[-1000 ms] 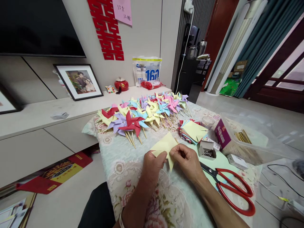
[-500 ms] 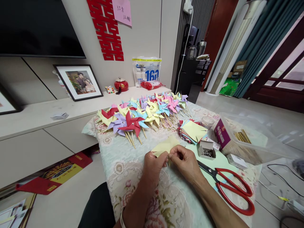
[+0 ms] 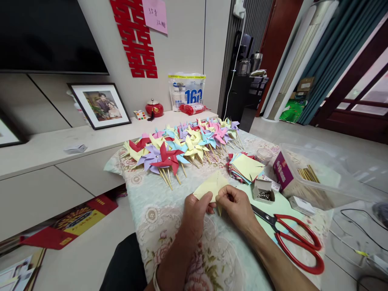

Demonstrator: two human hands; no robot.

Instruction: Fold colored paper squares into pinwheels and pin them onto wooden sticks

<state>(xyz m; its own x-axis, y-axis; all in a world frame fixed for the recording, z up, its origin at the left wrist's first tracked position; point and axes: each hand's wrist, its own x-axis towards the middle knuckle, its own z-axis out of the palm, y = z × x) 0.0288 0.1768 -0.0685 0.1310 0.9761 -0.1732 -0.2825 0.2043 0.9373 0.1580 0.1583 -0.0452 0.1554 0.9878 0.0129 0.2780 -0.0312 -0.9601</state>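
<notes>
A pale yellow paper square (image 3: 212, 184) with cut corners is held over the flowered tablecloth (image 3: 157, 202). My left hand (image 3: 195, 214) pinches its near left edge, fingers closed on the paper. My right hand (image 3: 238, 206) pinches the near right part, thumb and fingers pressed together on a flap. Just beyond lies a stack of coloured cut paper squares (image 3: 247, 166). A row of finished paper pinwheels (image 3: 182, 145) on wooden sticks covers the far part of the table.
Red-handled scissors (image 3: 295, 240) lie right of my right hand. A small open box of pins (image 3: 264, 190), a clear plastic tub (image 3: 321, 178) holding sticks, and a small round jar (image 3: 264, 154) stand at the right. A low cabinet with a framed photo (image 3: 101, 104) runs along the left.
The yellow paper has tilted flatter and its lower point has been folded in under my fingers. Both hands stay almost in place.
</notes>
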